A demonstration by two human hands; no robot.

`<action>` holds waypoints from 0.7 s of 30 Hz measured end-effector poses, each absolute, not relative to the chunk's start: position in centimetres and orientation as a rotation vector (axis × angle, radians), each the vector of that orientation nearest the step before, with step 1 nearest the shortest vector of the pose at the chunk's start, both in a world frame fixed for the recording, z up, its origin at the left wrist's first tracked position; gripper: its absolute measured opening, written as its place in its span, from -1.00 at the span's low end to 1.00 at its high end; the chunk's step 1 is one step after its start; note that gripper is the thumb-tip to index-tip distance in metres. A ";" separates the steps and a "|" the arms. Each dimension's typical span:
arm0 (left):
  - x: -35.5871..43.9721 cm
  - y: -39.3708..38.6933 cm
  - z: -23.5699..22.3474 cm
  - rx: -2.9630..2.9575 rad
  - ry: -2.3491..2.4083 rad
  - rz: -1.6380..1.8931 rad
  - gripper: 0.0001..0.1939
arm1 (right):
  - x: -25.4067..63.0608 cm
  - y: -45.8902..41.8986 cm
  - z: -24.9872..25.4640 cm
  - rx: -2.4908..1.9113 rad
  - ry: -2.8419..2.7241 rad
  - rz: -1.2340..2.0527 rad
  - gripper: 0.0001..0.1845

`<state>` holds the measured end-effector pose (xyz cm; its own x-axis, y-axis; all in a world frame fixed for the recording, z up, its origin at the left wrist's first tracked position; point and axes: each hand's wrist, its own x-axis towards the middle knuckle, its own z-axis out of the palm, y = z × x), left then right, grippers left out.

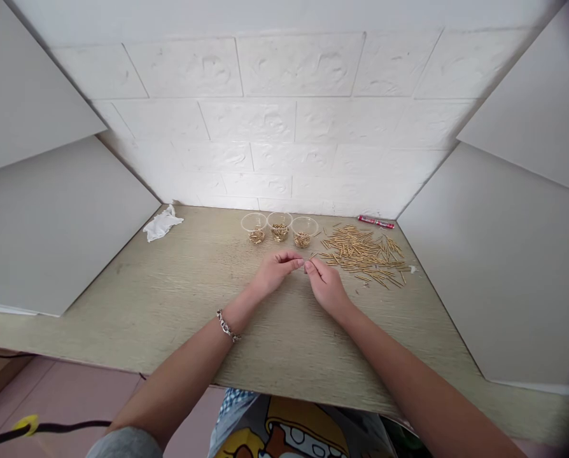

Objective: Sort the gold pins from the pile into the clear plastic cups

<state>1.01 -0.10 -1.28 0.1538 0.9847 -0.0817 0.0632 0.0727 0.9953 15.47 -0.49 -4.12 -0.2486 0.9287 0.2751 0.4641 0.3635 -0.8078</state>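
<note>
My left hand (277, 270) and my right hand (323, 284) meet over the middle of the wooden table (179, 286), fingertips pinched together on something small I cannot make out between them. A pile of thin golden sticks (363, 252) lies just right of my right hand. Three clear plastic cups (279, 228) with short golden pieces inside stand in a row just beyond my hands. A silver bracelet (227, 326) is on my left wrist.
A crumpled white tissue (161, 224) lies at the back left of the table. A red pen-like object (376, 222) rests against the white brick wall at the back right. White panels close in both sides. The table's front edge runs near my body.
</note>
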 end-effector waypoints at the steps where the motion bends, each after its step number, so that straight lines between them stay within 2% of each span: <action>1: 1.0 -0.2 -1.3 1.299 1.184 0.999 -0.78 | 15.4 -0.5 -4.1 -1.218 -1.832 0.766 -0.66; 6: 1.3 -0.4 -1.4 1.668 1.338 0.826 -0.80 | 15.5 -0.3 -4.2 -1.268 -1.866 0.628 -0.65; 14: 1.6 -0.5 -1.8 2.055 1.485 0.635 -0.84 | 15.6 0.1 -4.1 -1.413 -2.302 0.113 -0.73; 21: 1.4 -0.2 -2.8 2.184 1.430 0.644 -0.93 | 15.6 0.2 -4.0 -1.454 -2.446 0.029 -0.73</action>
